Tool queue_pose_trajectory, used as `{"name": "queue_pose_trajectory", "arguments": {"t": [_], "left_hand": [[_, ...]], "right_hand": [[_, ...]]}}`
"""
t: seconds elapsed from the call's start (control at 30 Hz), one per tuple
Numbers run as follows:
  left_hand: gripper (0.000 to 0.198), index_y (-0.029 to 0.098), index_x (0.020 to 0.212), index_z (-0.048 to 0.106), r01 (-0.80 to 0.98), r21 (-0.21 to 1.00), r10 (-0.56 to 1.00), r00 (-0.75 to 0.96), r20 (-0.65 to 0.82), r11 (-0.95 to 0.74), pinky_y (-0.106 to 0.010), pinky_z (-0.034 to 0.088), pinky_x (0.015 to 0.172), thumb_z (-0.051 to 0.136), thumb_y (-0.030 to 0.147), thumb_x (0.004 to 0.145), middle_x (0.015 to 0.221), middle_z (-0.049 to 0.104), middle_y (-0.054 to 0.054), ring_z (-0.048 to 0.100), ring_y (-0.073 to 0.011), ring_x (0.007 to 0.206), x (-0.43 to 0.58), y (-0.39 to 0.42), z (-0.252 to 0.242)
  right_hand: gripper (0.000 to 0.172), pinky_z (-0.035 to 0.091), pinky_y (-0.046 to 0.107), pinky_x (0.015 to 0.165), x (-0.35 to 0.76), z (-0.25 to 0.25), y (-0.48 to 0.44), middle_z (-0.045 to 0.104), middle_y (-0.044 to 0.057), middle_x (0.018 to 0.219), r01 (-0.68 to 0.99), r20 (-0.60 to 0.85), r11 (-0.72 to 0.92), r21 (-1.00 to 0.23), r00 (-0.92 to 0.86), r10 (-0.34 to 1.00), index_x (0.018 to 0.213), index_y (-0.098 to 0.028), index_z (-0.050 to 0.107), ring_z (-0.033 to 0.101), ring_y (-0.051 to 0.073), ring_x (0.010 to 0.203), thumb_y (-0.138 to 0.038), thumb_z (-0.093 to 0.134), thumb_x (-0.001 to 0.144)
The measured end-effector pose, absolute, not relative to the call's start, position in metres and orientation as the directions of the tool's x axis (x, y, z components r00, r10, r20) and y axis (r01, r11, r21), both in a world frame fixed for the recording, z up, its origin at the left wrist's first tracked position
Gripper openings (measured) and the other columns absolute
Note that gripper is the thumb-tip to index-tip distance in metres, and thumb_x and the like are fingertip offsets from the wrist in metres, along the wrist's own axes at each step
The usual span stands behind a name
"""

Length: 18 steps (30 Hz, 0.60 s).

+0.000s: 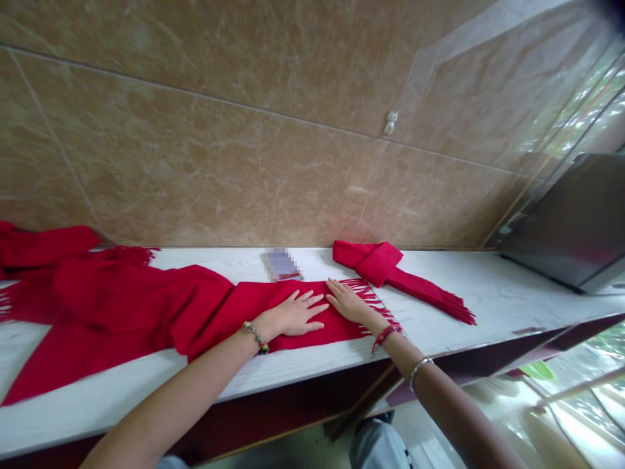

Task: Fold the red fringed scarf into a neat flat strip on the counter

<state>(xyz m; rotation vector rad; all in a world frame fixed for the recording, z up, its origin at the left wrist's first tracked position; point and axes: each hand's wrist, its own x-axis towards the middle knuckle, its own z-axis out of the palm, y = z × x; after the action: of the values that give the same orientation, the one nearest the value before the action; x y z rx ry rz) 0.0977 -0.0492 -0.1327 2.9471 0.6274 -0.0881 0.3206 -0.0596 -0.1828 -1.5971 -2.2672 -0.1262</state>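
Lying stretched along the pale, wood-grained tabletop [488, 293], the scarf [234, 309] is deep red and soft-looking, with a tasselled fringe at its right end and loose folds bunched toward the left. The left hand [295, 316] and right hand [349, 303] rest on it side by side near the fringe, palms down, fingers spread flat, gripping nothing. Just beyond lies a folded scarf [385, 267] of the same red, its fringed tail pointing right. Behind runs a glossy brown marble wall [244, 163].
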Motion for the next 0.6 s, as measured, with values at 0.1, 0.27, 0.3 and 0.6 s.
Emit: {"name": "queue_pose_trajectory", "arguments": {"t": [0.1, 0.27, 0.3, 0.6], "left_hand": [[0.06, 0.023, 0.137, 0.027, 0.456, 0.067, 0.451, 0.889, -0.076, -0.887, -0.044, 0.011, 0.106, 0.031, 0.056, 0.087, 0.145, 0.02, -0.005, 0.012, -0.0237, 0.133, 0.076, -0.044, -0.122], [0.058, 0.027, 0.138, 0.023, 0.67, -0.008, 0.67, 0.742, -0.008, -0.742, -0.045, 0.011, 0.105, 0.027, 0.056, 0.088, 0.146, 0.014, -0.004, 0.009, -0.0235, 0.133, 0.003, -0.036, -0.119], [0.058, 0.027, 0.138, 0.023, 0.706, -0.029, 0.706, 0.708, -0.005, -0.708, -0.045, 0.012, 0.105, 0.027, 0.056, 0.088, 0.146, 0.015, -0.005, 0.009, -0.0238, 0.133, -0.013, -0.035, -0.121], [0.049, 0.022, 0.135, 0.031, 0.86, -0.193, 0.851, 0.502, 0.157, -0.472, -0.042, 0.019, 0.104, 0.017, 0.041, 0.092, 0.14, 0.032, -0.005, 0.022, -0.0209, 0.13, -0.129, -0.023, -0.122]], "right_hand": [[0.05, 0.029, 0.042, 0.103, 0.322, -0.187, -0.061, 0.041, 0.016, 0.133, 0.936, 0.317, 0.335, -0.103, -0.288, 0.903, 0.129, -0.008, 0.041, 0.033, 0.024, 0.126, -0.036, 0.027, 0.091], [0.05, 0.029, 0.041, 0.103, 0.326, -0.188, -0.062, 0.042, 0.016, 0.133, 0.937, 0.323, 0.334, -0.101, -0.287, 0.902, 0.128, -0.008, 0.042, 0.035, 0.024, 0.125, -0.037, 0.028, 0.09], [0.05, 0.029, 0.042, 0.102, 0.326, -0.188, -0.062, 0.042, 0.016, 0.133, 0.937, 0.325, 0.333, -0.107, -0.284, 0.902, 0.128, -0.008, 0.042, 0.035, 0.025, 0.125, -0.037, 0.028, 0.09], [0.052, 0.032, 0.043, 0.101, 0.33, -0.201, -0.057, 0.043, 0.019, 0.131, 0.932, 0.362, 0.353, -0.078, -0.303, 0.882, 0.126, -0.005, 0.044, 0.037, 0.026, 0.123, -0.037, 0.027, 0.089]]}}
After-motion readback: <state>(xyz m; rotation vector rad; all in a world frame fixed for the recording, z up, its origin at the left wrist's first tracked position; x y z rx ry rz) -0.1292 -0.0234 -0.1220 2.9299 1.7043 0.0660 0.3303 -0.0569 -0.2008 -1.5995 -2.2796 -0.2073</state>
